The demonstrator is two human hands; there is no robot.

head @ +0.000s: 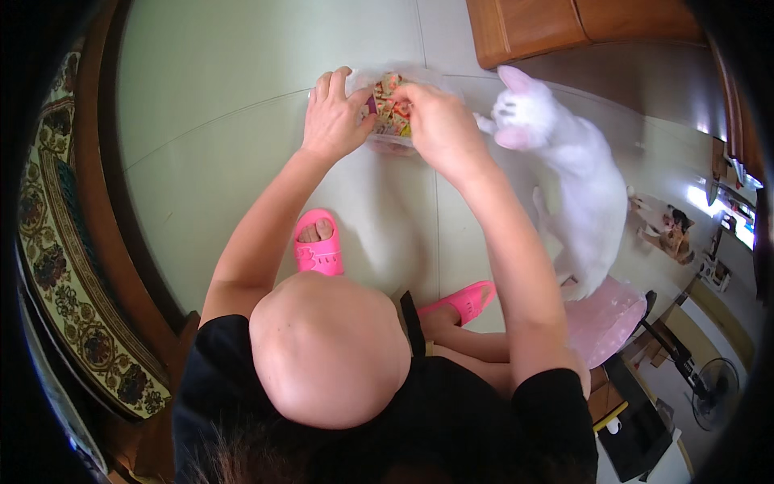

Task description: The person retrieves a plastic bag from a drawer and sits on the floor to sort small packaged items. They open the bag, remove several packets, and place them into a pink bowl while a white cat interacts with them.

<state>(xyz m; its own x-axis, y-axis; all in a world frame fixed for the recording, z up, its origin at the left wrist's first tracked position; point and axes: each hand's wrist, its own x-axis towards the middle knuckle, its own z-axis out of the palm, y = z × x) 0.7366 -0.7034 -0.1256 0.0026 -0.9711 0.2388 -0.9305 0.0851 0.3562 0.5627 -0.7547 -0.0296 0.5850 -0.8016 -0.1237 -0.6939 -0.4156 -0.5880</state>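
Note:
A translucent plastic container (pixel 396 144) stands on the tiled floor in front of me. It holds several small printed packets (pixel 390 100), mostly red and cream. My left hand (pixel 338 115) rests at its left side, fingers spread, with a purple item (pixel 371 105) beside the thumb; whether it grips the rim or that item is unclear. My right hand (pixel 438 118) reaches over the right rim, its thumb and fingertips bent in among the packets; whether they pinch one cannot be told. A white cat (pixel 580 163) stands just right of the container, a front paw held towards it.
Pink slippers (pixel 320 249) are on my feet. A wooden cabinet (pixel 538 30) stands at upper right, a wood-framed seat with patterned cloth (pixel 91 314) at left. Farther right are a calico cat (pixel 670 236), a pink cloth-like item (pixel 604 320) and a fan (pixel 715 387).

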